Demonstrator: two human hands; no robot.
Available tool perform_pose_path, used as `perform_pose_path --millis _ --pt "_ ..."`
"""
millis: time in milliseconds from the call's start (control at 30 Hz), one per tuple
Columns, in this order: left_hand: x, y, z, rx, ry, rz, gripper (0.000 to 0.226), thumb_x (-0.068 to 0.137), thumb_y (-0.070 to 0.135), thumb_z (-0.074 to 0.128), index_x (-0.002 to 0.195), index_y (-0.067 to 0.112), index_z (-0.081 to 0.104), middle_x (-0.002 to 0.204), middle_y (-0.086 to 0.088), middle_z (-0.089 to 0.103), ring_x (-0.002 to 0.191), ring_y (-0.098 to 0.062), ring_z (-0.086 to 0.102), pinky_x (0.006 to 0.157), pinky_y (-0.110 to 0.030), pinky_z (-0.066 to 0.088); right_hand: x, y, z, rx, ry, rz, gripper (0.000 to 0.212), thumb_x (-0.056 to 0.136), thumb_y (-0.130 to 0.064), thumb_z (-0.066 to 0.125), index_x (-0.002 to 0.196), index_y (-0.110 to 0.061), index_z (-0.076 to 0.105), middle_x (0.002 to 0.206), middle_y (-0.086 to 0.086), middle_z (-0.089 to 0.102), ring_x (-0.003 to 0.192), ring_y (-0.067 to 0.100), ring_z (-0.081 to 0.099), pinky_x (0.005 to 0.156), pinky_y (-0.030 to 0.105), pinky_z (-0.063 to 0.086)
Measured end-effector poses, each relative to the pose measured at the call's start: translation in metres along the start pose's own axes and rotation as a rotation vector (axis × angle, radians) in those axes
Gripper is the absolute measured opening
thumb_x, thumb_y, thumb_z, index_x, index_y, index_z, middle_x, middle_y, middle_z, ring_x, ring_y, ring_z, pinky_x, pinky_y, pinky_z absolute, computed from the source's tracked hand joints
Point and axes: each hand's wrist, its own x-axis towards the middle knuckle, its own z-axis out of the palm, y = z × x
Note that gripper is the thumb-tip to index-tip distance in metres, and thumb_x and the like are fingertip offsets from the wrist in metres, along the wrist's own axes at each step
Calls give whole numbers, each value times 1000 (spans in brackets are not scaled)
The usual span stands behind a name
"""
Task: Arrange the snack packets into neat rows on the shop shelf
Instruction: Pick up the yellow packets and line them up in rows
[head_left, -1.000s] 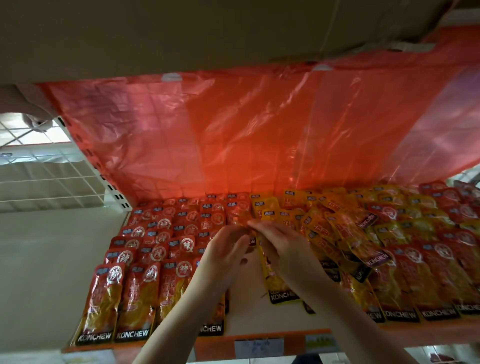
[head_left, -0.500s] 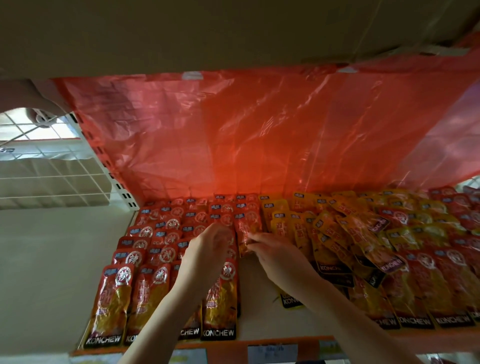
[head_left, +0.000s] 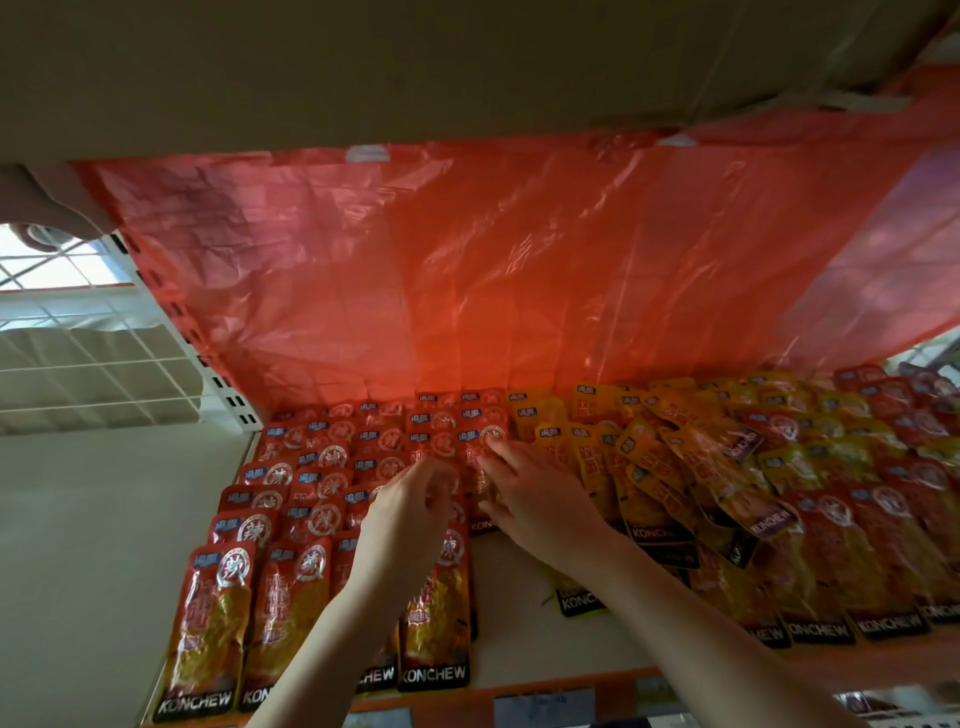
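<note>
A person reaches both bare arms up onto a shop shelf (head_left: 524, 613) packed with flat snack packets printed "KONCHEW". On the left lie red packets (head_left: 317, 499), overlapping like roof tiles in tidy columns that run from the shelf's front edge to the back. To their right sit yellow packets (head_left: 587, 431), the rear ones in rough columns and the nearer ones tipped at angles in a loose heap. Farther right, more red packets (head_left: 857, 545) lie in overlapping columns along the front. The left hand (head_left: 410, 525) rests over the right-hand red column, fingers curled downward onto the packets; whether they pinch one cannot be told, since the fingertips are hidden behind the hand. The right hand (head_left: 540, 499) lies just beside it, fingers bent and spread, fingertips pressing a single red packet (head_left: 480, 452) at the boundary between the red and yellow groups, with the thumb down near that packet's lower edge. Between the two forearms a bare pale strip of shelf shows, with one dark-ended yellow packet (head_left: 576, 597) lying alone on it. A sheet of translucent red plastic (head_left: 467, 270) hangs behind the shelf, lit from the back. A white wire grid (head_left: 98, 358) stands to the left, and paper price labels (head_left: 543, 706) sit on the orange front rail.
</note>
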Motion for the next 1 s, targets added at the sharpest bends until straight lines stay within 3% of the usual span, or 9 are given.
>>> perform_pose_path --millis 100,267,600,733,833,1000 --pt "0 -2 2 46 -1 28 20 94 16 47 102 27 62 99 14 63 86 -2 59 73 -28 54 1 -5 8 -87 18 19 58 95 -34 45 144 -8 30 152 11 28 141 24 24 113 41 18" --pt "-3 -6 4 104 2 73 20 93 15 50 105 26 61 101 12 62 86 -6 58 71 -32 54 0 -8 16 -129 100 73 53 82 -28 67 128 -6 54 133 12 54 124 24 51 101 42 42" --pt "-11 12 20 -35 -11 182 21 90 11 56 106 22 63 100 12 64 91 -9 61 74 -32 53 -54 17 -25 57 300 103 25 83 -15 61 108 -17 65 109 -4 62 101 14 58 84 30 51" --pt "-15 21 41 -37 -94 178 21 90 12 55 107 23 62 102 11 64 91 -9 60 73 -31 52 -84 45 -31 -11 306 186 28 85 -19 63 112 -17 64 116 -4 59 108 16 56 90 32 48" --pt "-18 31 52 -29 -100 207 20 90 13 56 106 22 62 99 13 60 88 -7 58 66 -17 44 -98 59 -27 -62 245 206 35 86 -29 60 119 -17 61 127 -3 54 119 18 50 95 38 46" --pt "-17 43 66 -28 -185 198 29 92 9 51 119 18 58 117 7 59 104 -9 56 84 -22 47 -113 68 -20 -94 248 200 42 89 -40 43 121 -18 60 134 -5 50 124 15 44 100 35 42"
